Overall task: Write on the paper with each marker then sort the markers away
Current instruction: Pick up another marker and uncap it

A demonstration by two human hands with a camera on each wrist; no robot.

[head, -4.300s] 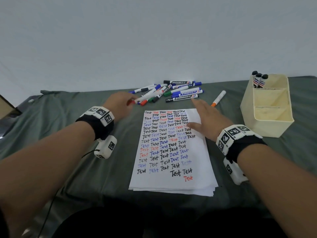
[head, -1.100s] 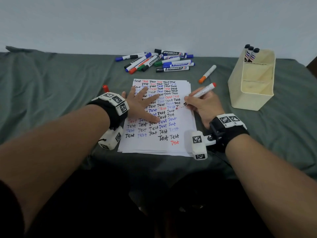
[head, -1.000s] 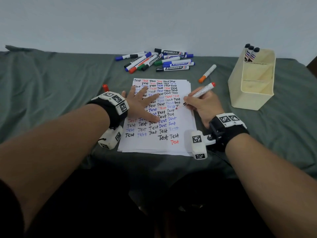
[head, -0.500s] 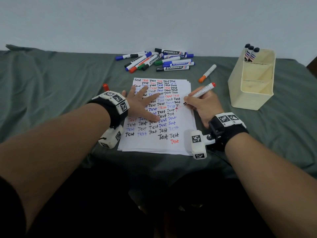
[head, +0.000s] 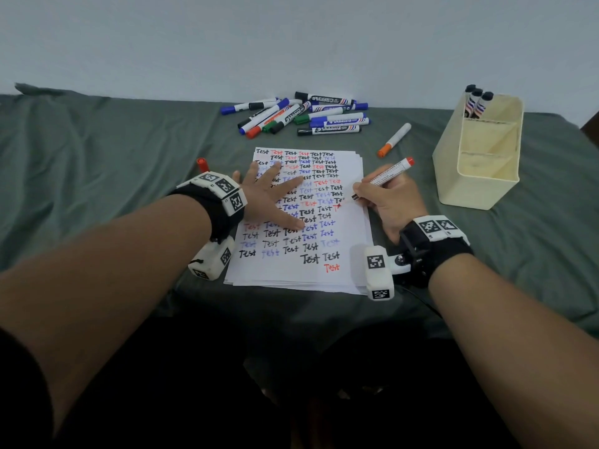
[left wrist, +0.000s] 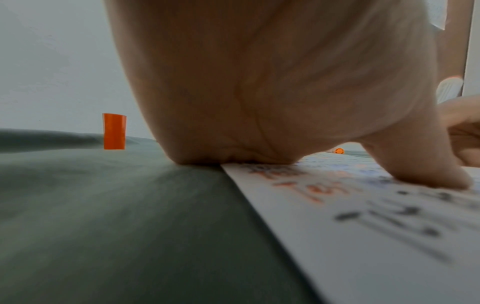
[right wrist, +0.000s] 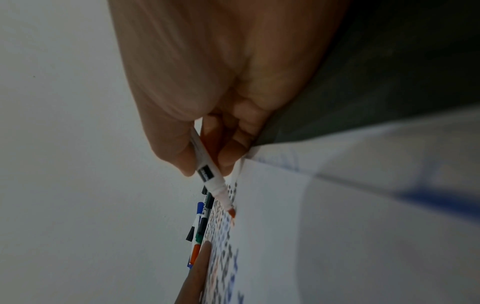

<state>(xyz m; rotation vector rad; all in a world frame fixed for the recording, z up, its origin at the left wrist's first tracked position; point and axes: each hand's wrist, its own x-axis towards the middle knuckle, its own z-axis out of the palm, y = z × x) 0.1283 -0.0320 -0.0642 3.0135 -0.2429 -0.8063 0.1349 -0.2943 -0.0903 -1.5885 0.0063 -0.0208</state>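
A stack of white paper (head: 343, 273) covered with "Test" in black, red and blue lies on the green cloth. My left hand (head: 275, 202) lies flat on it with spread fingers, palm heel on the paper's edge (left wrist: 259, 185). My right hand (head: 392, 202) grips an uncapped red marker (head: 385, 177), its tip (right wrist: 232, 212) on the paper at the right edge of a row. The marker's red cap (head: 202, 163) stands upright on the cloth left of the paper, seen too as the cap (left wrist: 114, 131) in the left wrist view.
A pile of several capped markers (head: 304, 116) lies behind the paper by the wall. An orange-capped marker (head: 393, 140) lies alone to its right. A cream organiser (head: 479, 189) at the right holds three black-capped markers (head: 476, 103) in its rear compartment.
Earlier both hands reached toward the marker pile. Over the last second the left hand has stayed flat on the paper while the right hand's marker tip has made small strokes, adding red letters.
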